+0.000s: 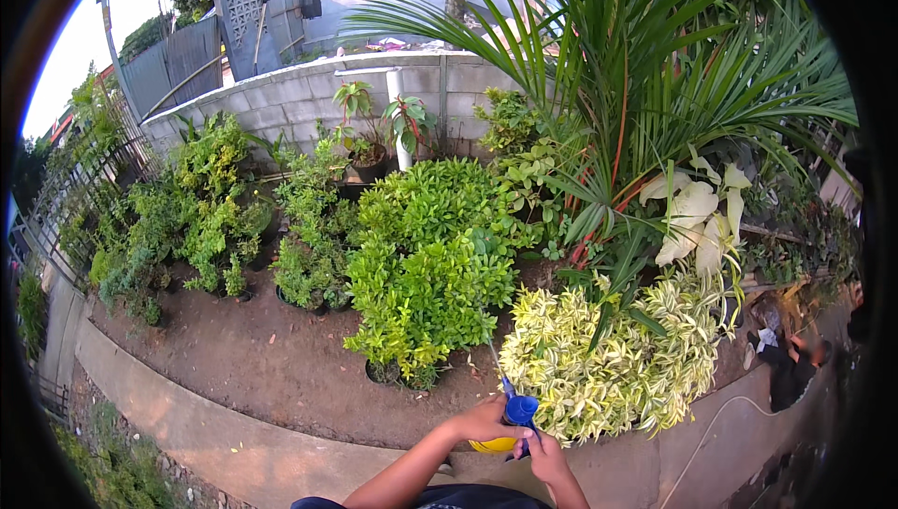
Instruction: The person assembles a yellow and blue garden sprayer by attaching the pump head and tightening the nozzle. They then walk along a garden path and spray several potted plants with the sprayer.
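A hand-held sprayer with a blue top [521, 407] and a yellow body [493, 445] is in front of me, its blue nozzle [507, 385] turned toward the plants. My left hand [485, 420] is closed around the sprayer's upper left side. On the right, my right hand [547, 459] grips its blue handle; some fingers are hidden. A thin pale streak, like a jet of liquid, runs from the nozzle toward a bright green leafy shrub [426, 266]. Just right of the nozzle grows a yellow-and-green variegated shrub [608, 359].
Potted shrubs [210, 219] stand on brown soil [253, 350] to the left. A concrete curb [234, 439] runs along the near side. Behind are a block wall [290, 102], a white pipe [399, 125] and a tall palm [627, 88]. A pale hose [697, 448] lies on the right pavement.
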A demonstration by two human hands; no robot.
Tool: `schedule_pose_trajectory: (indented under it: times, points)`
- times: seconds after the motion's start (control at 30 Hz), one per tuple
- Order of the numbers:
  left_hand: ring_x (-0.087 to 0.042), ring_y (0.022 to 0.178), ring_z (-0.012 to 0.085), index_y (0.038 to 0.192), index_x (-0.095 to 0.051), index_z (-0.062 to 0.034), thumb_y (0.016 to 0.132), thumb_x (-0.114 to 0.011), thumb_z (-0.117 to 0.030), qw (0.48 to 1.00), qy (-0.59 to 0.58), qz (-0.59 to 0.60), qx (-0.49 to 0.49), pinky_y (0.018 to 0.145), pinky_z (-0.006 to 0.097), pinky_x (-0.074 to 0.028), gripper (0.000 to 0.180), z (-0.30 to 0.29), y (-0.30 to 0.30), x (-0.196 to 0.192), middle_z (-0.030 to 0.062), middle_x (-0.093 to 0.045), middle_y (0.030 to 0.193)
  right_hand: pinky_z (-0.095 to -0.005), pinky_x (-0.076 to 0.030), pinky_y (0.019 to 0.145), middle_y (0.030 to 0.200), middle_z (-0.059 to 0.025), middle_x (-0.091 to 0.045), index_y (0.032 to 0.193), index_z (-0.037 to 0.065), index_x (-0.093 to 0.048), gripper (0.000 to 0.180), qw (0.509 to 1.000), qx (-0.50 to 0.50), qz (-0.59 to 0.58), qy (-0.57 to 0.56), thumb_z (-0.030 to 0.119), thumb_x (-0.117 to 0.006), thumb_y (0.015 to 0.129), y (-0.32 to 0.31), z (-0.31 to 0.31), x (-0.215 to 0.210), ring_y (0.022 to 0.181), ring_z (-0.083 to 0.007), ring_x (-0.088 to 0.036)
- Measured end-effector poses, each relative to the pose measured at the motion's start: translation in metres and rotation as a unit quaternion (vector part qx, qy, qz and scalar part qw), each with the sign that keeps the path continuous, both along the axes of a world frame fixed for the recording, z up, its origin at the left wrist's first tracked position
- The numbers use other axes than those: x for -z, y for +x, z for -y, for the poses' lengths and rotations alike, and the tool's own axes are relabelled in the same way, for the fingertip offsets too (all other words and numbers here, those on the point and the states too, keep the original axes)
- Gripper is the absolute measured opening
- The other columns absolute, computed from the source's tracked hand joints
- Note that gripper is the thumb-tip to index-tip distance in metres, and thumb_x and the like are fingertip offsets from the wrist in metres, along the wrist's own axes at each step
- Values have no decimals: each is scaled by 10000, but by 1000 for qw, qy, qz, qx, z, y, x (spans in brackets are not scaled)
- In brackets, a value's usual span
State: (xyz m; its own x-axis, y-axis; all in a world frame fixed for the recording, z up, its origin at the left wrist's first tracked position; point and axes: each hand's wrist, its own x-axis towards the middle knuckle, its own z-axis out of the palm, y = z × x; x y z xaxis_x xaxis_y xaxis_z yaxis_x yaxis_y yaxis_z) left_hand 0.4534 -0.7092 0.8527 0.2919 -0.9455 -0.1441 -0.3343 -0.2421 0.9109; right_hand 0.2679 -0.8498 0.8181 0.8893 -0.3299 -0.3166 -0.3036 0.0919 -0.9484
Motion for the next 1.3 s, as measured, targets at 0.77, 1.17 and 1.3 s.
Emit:
schedule_pose_trajectory:
  times: [0.77,1.17,1.3]
  points:
    - [-635,1350,288,1589,-463,44,1072,-644,-579,980,84,-166,72,1154,401,-492,830,-14,-226,35,217,-662,1455,-307,-489,611,704,-33,-614,872,7,-627,460,985,72,13,-155,347,-538,1167,-244,48,-14,631,-120,-578]
    - [-667,1242,208,1528,-547,-15,1099,-660,-439,958,146,-209,133,1077,336,-514,614,13,-426,61,107,-722,1346,-310,-454,598,667,-14,-579,812,34,-597,518,964,251,-41,-79,387,-490,1177,-469,64,47,607,-115,-553]
    - [-621,1333,224,1542,-535,-13,1110,-654,-422,946,189,-215,150,1151,360,-468,608,24,-443,72,130,-673,1417,-314,-444,593,662,-10,-569,808,51,-606,517,965,138,-101,-198,397,-491,1174,-538,58,72,609,-109,-548]
